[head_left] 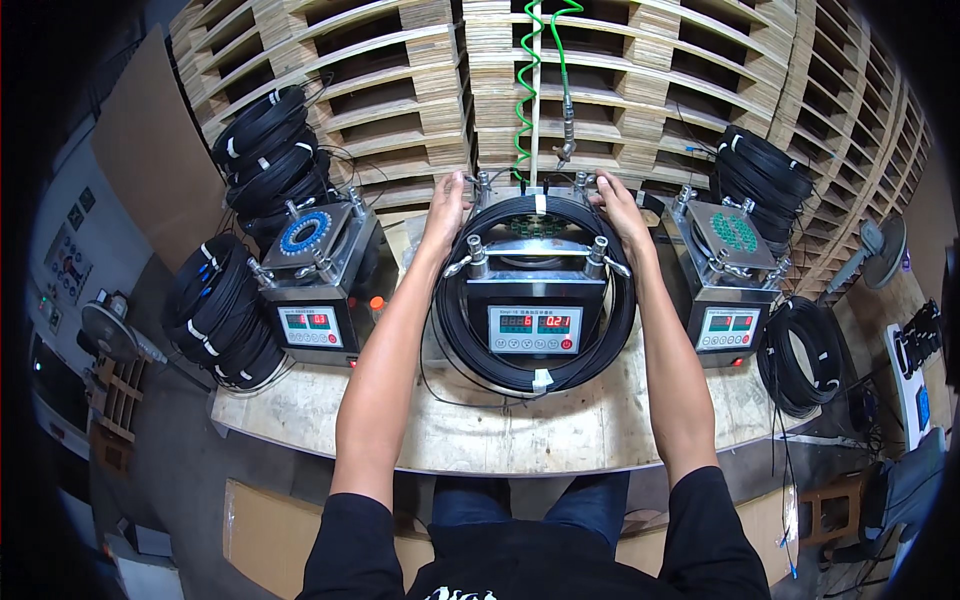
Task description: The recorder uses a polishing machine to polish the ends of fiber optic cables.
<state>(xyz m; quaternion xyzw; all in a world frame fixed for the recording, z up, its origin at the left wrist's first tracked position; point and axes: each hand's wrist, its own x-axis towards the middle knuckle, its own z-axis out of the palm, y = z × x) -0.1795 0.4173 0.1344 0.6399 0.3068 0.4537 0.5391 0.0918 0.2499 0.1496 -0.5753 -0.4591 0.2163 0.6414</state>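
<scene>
Cable coil: black, bound with white ties, looped around the middle machine; near arc lies on the table at 6 o'clock of the machine, far arc up at the machine's back edge.
Left hand: at 11 o'clock of the coil, fingers curled over its far arc by a metal post; holding the cable.
Right hand: at 1 o'clock of the coil, fingers bent onto the far arc; also holding the cable.
Middle machine: metal box, front panel with two red number displays and buttons, clamp posts on top, green parts under the top plate.
Left machine: at 9 o'clock, same kind, blue ring of parts on top.
Right machine: at 3 o'clock, green parts on top.
Green hose: coiled, hangs at 12 o'clock, above the middle machine.
Spare coils: stacked at 9–10 o'clock; more at 2 and 4 o'clock.
Table: pale wood, curved front edge.
Pallets: stacked behind, 12 o'clock.
</scene>
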